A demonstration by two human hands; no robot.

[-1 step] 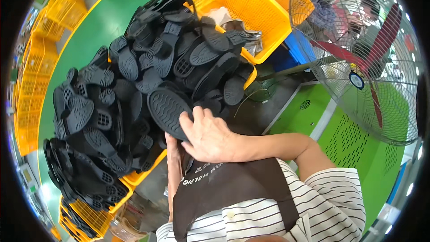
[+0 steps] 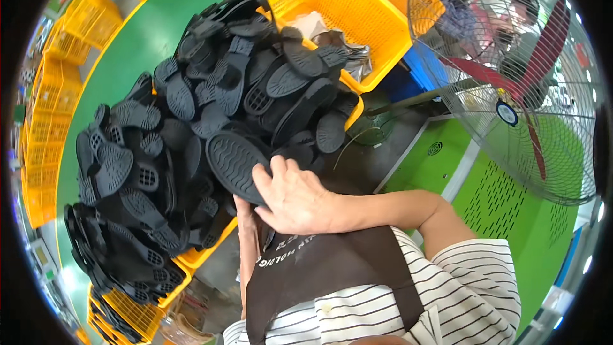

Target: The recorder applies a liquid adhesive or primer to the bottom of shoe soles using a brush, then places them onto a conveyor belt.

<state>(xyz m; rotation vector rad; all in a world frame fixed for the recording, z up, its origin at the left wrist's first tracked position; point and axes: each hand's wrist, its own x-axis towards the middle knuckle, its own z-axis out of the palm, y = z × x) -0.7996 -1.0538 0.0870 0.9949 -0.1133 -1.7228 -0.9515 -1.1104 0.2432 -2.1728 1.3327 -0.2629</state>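
Only the head view here, so everything is placed off the big heap of black rubber shoe soles [image 2: 191,134] piled up left of centre.

The right hand [image 2: 297,201] sits at the heap's lower right edge, fingers [image 2: 274,176] curled together over the rim of one black oval sole with a ribbed tread [image 2: 233,160], which lies tread-up on the near side of the heap. So that hand is clamped on that sole. The left hand [image 2: 246,217] is mostly tucked under the right hand and the sole; only a slice of it and the forearm show, so I can't tell how its fingers are set.

Under the heap, just below and left of it, are yellow slotted plastic crates [image 2: 191,259], soles spilling over their rims. Above and right of the heap is another yellow plastic crate [image 2: 357,13] with a few grey pieces lying inside. More yellow crates stack along the far left past the heap. Well right of the heap stands a round wire-caged floor fan with red blades [image 2: 511,76], with a small round blue-and-white label at its hub. The floor [image 2: 147,32] is green.

Versus the earlier frame: no difference I can spot, same grip, same sole, same spot.
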